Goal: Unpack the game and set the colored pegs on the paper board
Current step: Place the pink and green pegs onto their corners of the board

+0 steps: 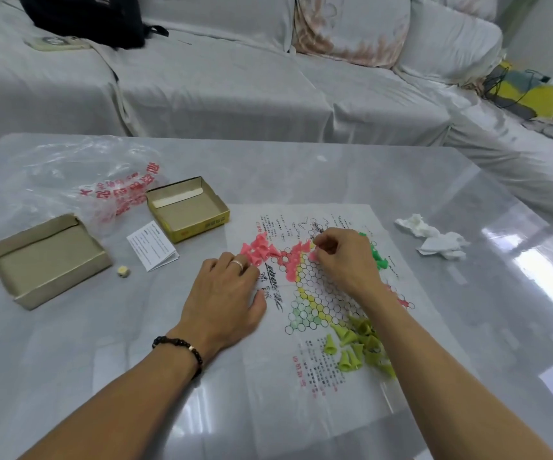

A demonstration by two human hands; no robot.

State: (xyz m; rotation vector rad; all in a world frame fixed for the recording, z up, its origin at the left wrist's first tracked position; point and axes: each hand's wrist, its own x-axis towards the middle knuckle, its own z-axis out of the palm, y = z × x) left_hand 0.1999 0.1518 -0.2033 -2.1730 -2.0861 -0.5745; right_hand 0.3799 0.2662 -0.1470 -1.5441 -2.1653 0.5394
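The paper board [315,293] lies flat on the worktop [467,200]. The right hand [345,257] pinches a pink peg [314,255] over its far corner, beside standing pink pegs [270,252]. The left hand [227,293] presses the board's left edge with relaxed fingers. Yellow-green pegs [358,346] lie heaped nearer.

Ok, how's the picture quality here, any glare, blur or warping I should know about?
Head view: bright window glare streaks the glossy table on the right; wide-angle warping bends the sofa and table edges; the print on the paper board is soft and unreadable; both hands, left and right, show little shadow.
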